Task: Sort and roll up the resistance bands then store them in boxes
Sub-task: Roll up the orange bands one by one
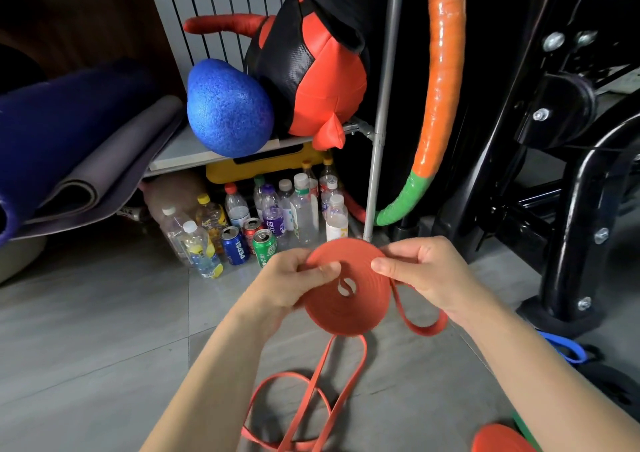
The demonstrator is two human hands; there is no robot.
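Together our left hand (294, 280) and right hand (427, 271) pinch the rolled red band (349, 316); its loose tail (313, 396) lies on the floor (86, 330).

Blue drinks can (236, 245): "PEPSI" in white capitals, running up its side. Green can (265, 251) and purple-labelled bottle (273, 218): white characters on each, too small and blurred to read.

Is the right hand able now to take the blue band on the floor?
Probably not yet: the right hand grips the half-rolled orange band. The blue band lies beside that arm, seemingly uncovered.
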